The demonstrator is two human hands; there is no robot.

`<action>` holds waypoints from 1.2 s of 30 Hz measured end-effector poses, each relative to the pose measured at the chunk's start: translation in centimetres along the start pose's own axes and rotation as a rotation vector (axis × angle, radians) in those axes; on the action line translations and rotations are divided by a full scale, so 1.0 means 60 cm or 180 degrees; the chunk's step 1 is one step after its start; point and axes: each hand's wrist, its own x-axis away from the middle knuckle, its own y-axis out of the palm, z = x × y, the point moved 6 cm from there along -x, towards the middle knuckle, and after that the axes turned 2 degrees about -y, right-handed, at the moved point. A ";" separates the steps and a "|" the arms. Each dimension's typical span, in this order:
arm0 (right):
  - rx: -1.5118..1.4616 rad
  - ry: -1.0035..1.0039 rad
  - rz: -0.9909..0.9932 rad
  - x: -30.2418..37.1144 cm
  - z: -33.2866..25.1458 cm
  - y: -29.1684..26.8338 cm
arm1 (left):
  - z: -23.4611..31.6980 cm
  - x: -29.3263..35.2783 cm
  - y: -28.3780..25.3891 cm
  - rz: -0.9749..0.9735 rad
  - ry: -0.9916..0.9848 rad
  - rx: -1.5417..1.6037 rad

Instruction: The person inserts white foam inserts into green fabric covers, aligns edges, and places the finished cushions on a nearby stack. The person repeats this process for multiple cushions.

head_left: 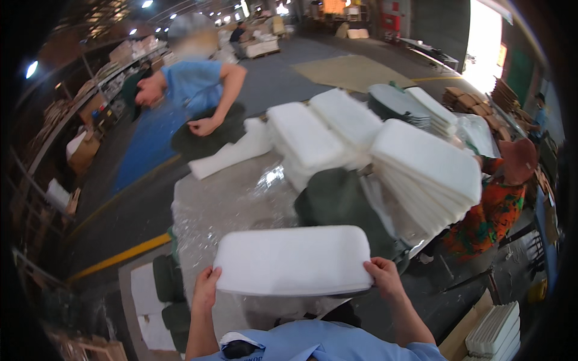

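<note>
Setting: a dim warehouse floor is seen, with a worktop (205, 210) covered in crinkled clear plastic film.
Held thing: a white foam pad (293, 260) is held flat above the near edge of the worktop.
Left hand (206, 287): it is clamped on the pad's left end.
Right hand (384, 278): it is clamped on the pad's right end.
Step in hand: by the look of it, the pad is being carried or turned over the film; a level two-handed hold is called for.
Stacks: white pad stacks (337, 135) are piled along the far and right edges, beside dark green covers (337, 198).
Containers: none is seen holding pads.
Others: a person in blue (192, 84) is bent at the far left corner; another in orange (497, 210) is at the right edge.
</note>
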 end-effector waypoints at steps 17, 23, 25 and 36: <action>0.0591 0.0776 -0.0384 0.018 0.321 0.247 | -0.230 0.101 -0.283 0.0582 -0.1207 0.0431; 0.0855 0.0609 0.0291 0.014 0.297 0.253 | -0.194 0.089 -0.340 0.0987 -0.1169 0.0067; 0.0942 0.0470 0.0322 0.012 0.319 0.259 | -0.206 0.071 -0.322 0.0669 -0.1404 0.0114; 0.0653 0.0968 0.0458 -0.039 0.266 0.230 | -0.216 0.021 -0.365 0.0952 -0.1450 0.0365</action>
